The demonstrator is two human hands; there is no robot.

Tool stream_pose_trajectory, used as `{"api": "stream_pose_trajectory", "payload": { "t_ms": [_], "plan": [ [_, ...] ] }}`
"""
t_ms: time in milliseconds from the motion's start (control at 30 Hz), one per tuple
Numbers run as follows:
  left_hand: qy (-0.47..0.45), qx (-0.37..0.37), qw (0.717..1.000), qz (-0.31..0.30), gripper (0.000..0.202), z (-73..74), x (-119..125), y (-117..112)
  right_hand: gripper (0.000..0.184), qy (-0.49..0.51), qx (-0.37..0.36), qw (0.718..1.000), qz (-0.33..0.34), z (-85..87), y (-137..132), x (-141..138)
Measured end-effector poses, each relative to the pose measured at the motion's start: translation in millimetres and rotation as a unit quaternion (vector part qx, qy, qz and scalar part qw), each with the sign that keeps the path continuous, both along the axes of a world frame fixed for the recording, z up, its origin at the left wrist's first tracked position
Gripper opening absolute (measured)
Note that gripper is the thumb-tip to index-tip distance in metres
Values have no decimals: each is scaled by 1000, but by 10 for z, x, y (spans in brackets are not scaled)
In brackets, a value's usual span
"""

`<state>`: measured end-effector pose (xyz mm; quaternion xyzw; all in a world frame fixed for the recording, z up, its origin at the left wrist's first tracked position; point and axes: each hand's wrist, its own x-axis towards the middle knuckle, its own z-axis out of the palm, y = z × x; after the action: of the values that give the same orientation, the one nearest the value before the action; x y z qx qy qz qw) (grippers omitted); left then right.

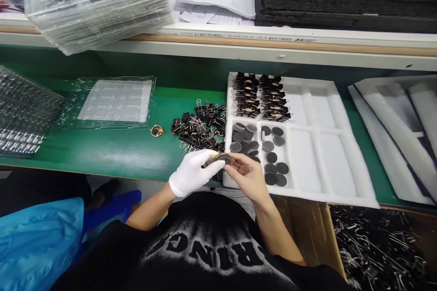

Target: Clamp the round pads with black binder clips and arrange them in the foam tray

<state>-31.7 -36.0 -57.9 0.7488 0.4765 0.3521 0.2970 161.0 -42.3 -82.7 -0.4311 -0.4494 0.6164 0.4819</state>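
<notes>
Black cotton with pale lettering covers the shirt (218, 250) nearest the camera, and to its right a carton is heaped with loose binder clips (382, 250). Just beyond the shirt, at the bench's near edge, a gold-rimmed watch piece (224, 159) with a dark round face is held between both hands. The white-gloved left hand (196, 170) pinches its left side between thumb and fingers, while the bare right hand (251, 177) grips its right edge with the fingertips. The step in hand looks like seating or aligning a dark disc against the gold rim; the next move seems to call for even thumb pressure and a steady hold while the two parts are kept together. Past the right hand, loose dark discs (282, 168) lie in the near compartments of a white foam tray (357, 159), and farther back in it stand two columns of clipped assemblies (247, 95). Left of the tray sits a pile of black binder clips (200, 127), with a lone gold watch head (156, 131) on the green bench (102, 154) beside it. On the far shelf rest stacked clear blister trays (112, 27).
</notes>
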Motion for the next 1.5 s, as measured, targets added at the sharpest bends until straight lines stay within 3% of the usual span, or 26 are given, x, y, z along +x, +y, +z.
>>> {"api": "stream_pose_trajectory", "payload": {
  "t_ms": [100, 200, 267, 333, 433, 500, 567, 700, 767, 900, 1000, 1100, 1233, 1367, 1500],
  "plan": [
    [11, -4, 999, -48, 19, 99, -177, 180, 26, 2, -14, 1000, -25, -25, 21, 53],
    [113, 64, 991, 27, 29, 176, -405, 523, 29, 44, -27, 997, -64, -23, 63, 96],
    [263, 96, 958, 61, 29, 184, -516, 770, 30, 79, -44, 994, -65, -7, 94, 113],
    [393, 90, 914, 54, 31, 161, -566, 962, 30, 98, -61, 992, -51, 11, 114, 123],
    [480, 65, 875, 22, 40, 109, -562, 1091, 30, 102, -75, 991, -36, 17, 111, 142],
    [471, 63, 880, 16, 40, 93, -568, 1098, 30, 103, -80, 991, -37, 2, 94, 164],
    [416, 66, 906, 33, 41, 103, -615, 1086, 30, 105, -84, 990, -39, -22, 77, 196],
    [222, 50, 972, 68, 38, 174, -765, 1090, 28, 99, -66, 993, -22, -59, 70, 270],
    [114, 15, 989, 92, 34, 214, -779, 1087, 27, 91, -44, 995, -3, -51, 85, 284],
    [-57, -23, 987, 152, 34, 266, -523, 949, 26, 96, -17, 995, 33, 27, 152, 181],
    [-113, 14, 982, 148, 32, 271, -170, 717, 25, 122, 6, 992, 40, 82, 219, 32],
    [-86, 125, 984, 94, 31, 282, 79, 509, 29, 132, 31, 990, 30, 87, 262, -33],
    [84, 227, 970, 8, 34, 376, 58, 483, 26, 87, 69, 992, 52, 82, 246, 105],
    [261, 152, 953, -35, 45, 512, -91, 609, 16, 60, 92, 988, 109, 152, 215, 284],
    [296, 69, 942, -141, 53, 550, -96, 643, 15, 29, 88, 987, 132, 238, 213, 336]
  ]
}}
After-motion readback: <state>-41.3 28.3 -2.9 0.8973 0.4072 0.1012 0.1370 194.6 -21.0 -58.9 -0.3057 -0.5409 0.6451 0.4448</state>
